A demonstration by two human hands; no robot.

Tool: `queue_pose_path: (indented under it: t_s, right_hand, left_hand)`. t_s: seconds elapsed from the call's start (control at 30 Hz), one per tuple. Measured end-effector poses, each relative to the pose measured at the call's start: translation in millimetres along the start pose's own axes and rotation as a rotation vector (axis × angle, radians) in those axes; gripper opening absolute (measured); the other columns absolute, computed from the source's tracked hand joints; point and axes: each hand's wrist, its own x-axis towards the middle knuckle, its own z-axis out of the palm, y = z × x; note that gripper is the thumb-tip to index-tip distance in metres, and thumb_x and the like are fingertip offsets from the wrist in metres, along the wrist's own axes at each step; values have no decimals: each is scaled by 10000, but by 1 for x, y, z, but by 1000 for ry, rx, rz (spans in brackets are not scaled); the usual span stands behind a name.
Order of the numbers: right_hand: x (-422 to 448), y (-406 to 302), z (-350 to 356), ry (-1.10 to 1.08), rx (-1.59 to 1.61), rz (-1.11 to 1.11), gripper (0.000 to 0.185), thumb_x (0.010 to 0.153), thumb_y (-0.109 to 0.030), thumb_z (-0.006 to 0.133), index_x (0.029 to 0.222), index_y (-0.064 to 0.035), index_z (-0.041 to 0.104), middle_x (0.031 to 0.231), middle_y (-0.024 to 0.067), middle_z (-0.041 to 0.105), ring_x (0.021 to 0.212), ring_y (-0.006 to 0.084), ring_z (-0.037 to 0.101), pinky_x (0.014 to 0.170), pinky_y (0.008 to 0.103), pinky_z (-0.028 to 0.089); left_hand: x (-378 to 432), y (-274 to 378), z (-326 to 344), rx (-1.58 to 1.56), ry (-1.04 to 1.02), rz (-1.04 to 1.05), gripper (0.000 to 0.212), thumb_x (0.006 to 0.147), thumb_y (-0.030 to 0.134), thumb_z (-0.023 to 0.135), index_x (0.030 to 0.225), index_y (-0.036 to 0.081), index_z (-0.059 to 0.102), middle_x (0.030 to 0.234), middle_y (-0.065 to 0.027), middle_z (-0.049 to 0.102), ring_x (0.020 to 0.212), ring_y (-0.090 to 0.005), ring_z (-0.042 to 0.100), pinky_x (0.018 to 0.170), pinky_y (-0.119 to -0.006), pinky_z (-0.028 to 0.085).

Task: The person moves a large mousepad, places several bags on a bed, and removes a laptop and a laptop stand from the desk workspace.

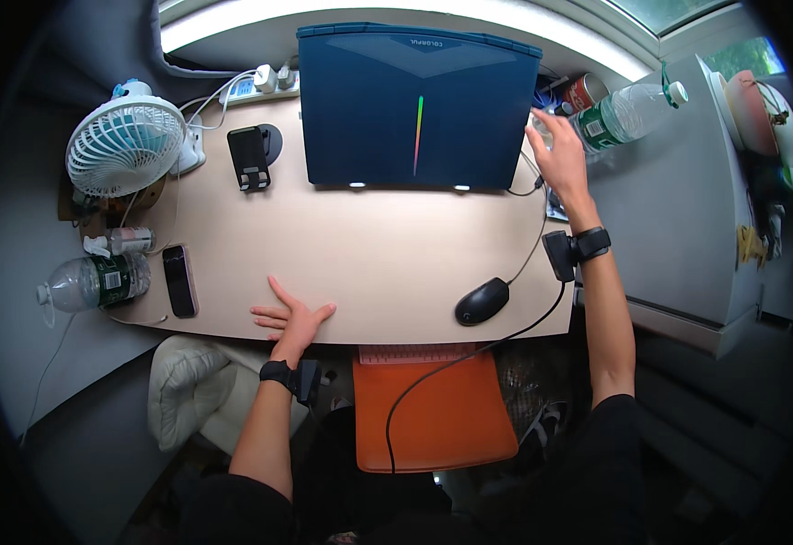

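My left hand (296, 315) rests on the front part of the pale wooden desk (369, 252), fingers spread and nothing in them. Farther off, my right hand (560, 160) reaches over the desk's right side with its thumb and fingers apart. Its fingertips are by the right edge of a shut dark-blue laptop (362, 116) with a rainbow stripe; whether they touch it I cannot tell. Beside that hand, a large clear plastic bottle (631, 116) with a green label is tilted sideways. Two small light tabs (462, 187) show at the laptop's front edge.
A wired black mouse (482, 301) lies front right. On the left are a white fan (126, 145), a black phone stand (249, 158), a smartphone (180, 281) and another large bottle (97, 281). A power strip (260, 88) lies behind. An orange chair (430, 415) stands at the front edge.
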Motion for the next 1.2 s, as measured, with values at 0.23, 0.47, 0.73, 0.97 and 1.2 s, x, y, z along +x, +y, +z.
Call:
queue_pose_path:
  t_s: [0.23,0.47,0.73,0.97,1.2]
  right_hand:
    - [87,-69,12,196,-114,-466,500,835,-344,674,1233,-61,569,1225,166,555,1171,313,500,974,389,426]
    - [177,-106,48,-438,-225,-369,736,757,-564,688,1279,-71,523,1212,180,574,1139,339,542,989,409,432]
    - [208,-122,60,-844,-213,-232,660,657,-481,808,1075,0,637,997,161,666,962,304,624,871,369,467]
    - [187,-120,46,-768,-87,-355,510,630,-450,846,681,-42,543,576,31,431,570,176,441,548,343,330]
    - [132,-178,-19,-768,-122,-413,459,656,-326,832,822,4,560,680,146,552,663,272,557,630,375,431]
  left_hand:
    - [1,-4,-3,-9,-6,-7,1364,673,450,801,1405,182,-318,1288,-403,-429,1245,-549,-363,1040,-648,-2]
    - [5,-5,-2,-5,5,-2,1367,675,438,802,1399,181,-329,1274,-407,-440,1236,-564,-361,1034,-658,-7]
    - [9,-13,-9,-64,-32,21,1345,694,402,791,1394,173,-335,1249,-418,-453,1215,-585,-365,1028,-664,-28]
    - [9,-23,-11,-59,-66,32,1339,703,415,784,1392,162,-336,1246,-434,-439,1199,-602,-367,1015,-679,-33]
    - [-3,-32,-23,-30,-70,58,1305,727,422,765,1405,141,-315,1242,-468,-406,1198,-618,-348,1016,-682,-20]
